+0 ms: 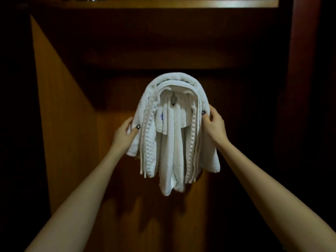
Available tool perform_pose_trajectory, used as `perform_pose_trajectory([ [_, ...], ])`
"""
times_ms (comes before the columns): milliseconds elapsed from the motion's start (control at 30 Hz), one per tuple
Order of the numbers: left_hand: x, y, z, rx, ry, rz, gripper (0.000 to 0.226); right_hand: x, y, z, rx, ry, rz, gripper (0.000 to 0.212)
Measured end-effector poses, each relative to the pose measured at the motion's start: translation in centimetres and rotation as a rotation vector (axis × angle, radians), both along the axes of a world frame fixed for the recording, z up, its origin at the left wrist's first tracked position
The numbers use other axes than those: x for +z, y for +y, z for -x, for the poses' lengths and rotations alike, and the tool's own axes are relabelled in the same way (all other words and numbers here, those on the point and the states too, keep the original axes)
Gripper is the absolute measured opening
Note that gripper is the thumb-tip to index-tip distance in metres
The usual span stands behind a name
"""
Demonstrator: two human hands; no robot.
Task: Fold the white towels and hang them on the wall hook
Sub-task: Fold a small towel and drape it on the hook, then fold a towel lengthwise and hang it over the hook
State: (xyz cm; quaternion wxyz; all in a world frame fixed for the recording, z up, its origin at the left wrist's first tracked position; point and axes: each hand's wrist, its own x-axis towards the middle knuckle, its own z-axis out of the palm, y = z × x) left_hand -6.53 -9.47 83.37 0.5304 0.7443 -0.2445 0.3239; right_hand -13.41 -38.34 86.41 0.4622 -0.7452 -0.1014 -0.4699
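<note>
Wooden closet (63, 106), one hook (174, 100), white towels (171, 151) draped over, left hand (125, 135), right hand (214, 124) gripping sides

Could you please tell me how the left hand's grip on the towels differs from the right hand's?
The left hand holds the towels lower down, on their left edge; the right hand holds higher, on their right edge. Both pinch the outer layer, thumb in front, dark-painted nail showing.

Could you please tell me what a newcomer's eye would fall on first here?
The bundle of white towels stands out, draped in layers over a metal hook at the centre of a wooden wall. The left hand grips its left edge and the right hand its right edge, while a wooden shelf runs across the top.
</note>
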Motion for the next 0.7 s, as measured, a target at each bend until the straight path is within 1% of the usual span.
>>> perform_pose_trajectory([
  [33, -0.1, 0.0, -0.3, -0.012, -0.003, -0.021, 0.031, 0.3, -0.2, -0.3, -0.01, -0.001, 0.0, 0.036],
  [100, -0.3, -0.2, -0.7, 0.07, -0.051, -0.062, 0.013, 1.0, -0.5, -0.7, -0.027, -0.003, -0.007, 0.031],
  [133, -0.3, -0.3, -0.8, 0.132, -0.094, -0.065, 0.013, 1.3, -0.7, -0.8, -0.035, -0.012, -0.011, 0.03],
  [233, -0.3, 0.6, -1.0, 0.269, -0.141, 0.054, 0.017, 2.0, -1.1, -0.9, -0.037, -0.029, -0.014, 0.028],
  [267, -0.7, 1.2, -1.0, 0.288, -0.144, 0.058, 0.016, 2.0, -1.1, -1.0, -0.034, -0.033, -0.01, 0.028],
  [300, -1.3, 1.5, -1.0, 0.303, -0.145, 0.023, 0.015, 1.9, -1.1, -0.9, -0.03, -0.036, 0.0, 0.028],
  [367, -2.4, 1.3, -0.8, 0.265, -0.119, -0.073, 0.017, 1.5, -0.6, -0.8, -0.019, -0.026, 0.014, 0.03],
  [400, -2.9, 0.7, -0.7, 0.212, -0.083, -0.076, 0.019, 1.2, -0.3, -0.7, -0.01, -0.018, 0.009, 0.031],
  [467, -3.3, -1.0, 0.0, 0.088, 0.015, -0.018, 0.021, 0.3, 0.3, -0.6, 0.006, 0.003, -0.016, 0.033],
  [533, -3.8, -2.4, 0.7, -0.031, 0.13, 0.039, 0.008, -0.8, 0.7, -0.2, 0.026, 0.037, -0.022, 0.041],
  [567, -4.0, -3.1, 1.0, -0.065, 0.169, 0.032, 0.022, -1.5, 1.0, 0.1, 0.041, 0.06, -0.013, 0.049],
  [600, -4.2, -3.7, 1.3, -0.064, 0.192, 0.004, 0.042, -2.2, 1.2, 0.3, 0.053, 0.085, -0.002, 0.059],
  [633, -4.3, -4.2, 1.7, -0.019, 0.203, -0.035, 0.057, -2.9, 1.4, 0.5, 0.056, 0.109, 0.013, 0.068],
  [667, -4.4, -4.7, 1.9, 0.049, 0.201, -0.08, 0.066, -3.7, 1.7, 0.6, 0.054, 0.134, 0.032, 0.077],
  [700, -4.4, -5.2, 2.2, 0.11, 0.209, -0.119, 0.068, -4.5, 2.0, 0.8, 0.047, 0.164, 0.052, 0.084],
])
